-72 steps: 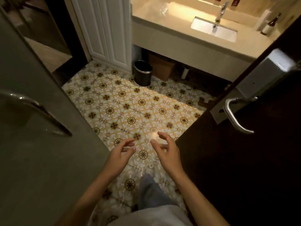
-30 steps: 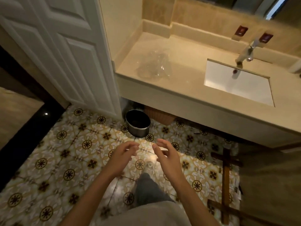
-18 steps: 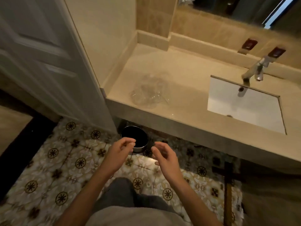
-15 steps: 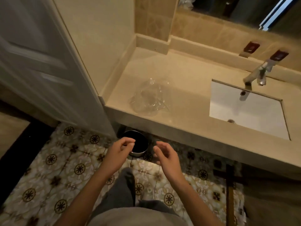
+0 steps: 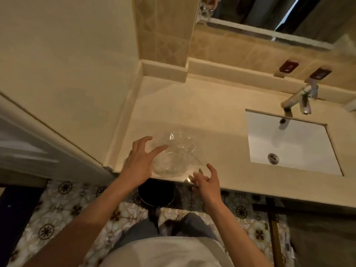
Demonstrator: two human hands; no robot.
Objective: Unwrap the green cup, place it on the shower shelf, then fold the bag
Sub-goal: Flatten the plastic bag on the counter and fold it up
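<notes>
Left hand [image 5: 139, 164] is over the front left part of the counter, fingers spread and relaxed, gripping nothing. Its fingertips [image 5: 163, 147] reach over the near left side of the clear plastic bag [image 5: 174, 154]; contact can't be confirmed, the plastic is see-through and blurry there. Right hand [image 5: 207, 183] is lower, at the counter's front edge, just right of the bag's near corner, fingers loosely curled and apart, nothing held.

The bag lies crumpled on the beige countertop [image 5: 212, 116], near the front edge, left of the sink. No green cup can be made out inside it; the contents are unclear.

White rectangular sink basin [image 5: 289, 143] is set into the counter well to the right of the bag, with a metal drain. Chrome faucet [image 5: 297, 98] stands behind the basin. Two dark red tags [image 5: 288, 66] sit on the backsplash behind the faucet. Mirror [image 5: 269, 14] is above.

Below the counter edge, between the two forearms, a black round bin [image 5: 156, 195] sits on the patterned tile floor [image 5: 57, 207]. A white door [image 5: 23, 147] is at left.
</notes>
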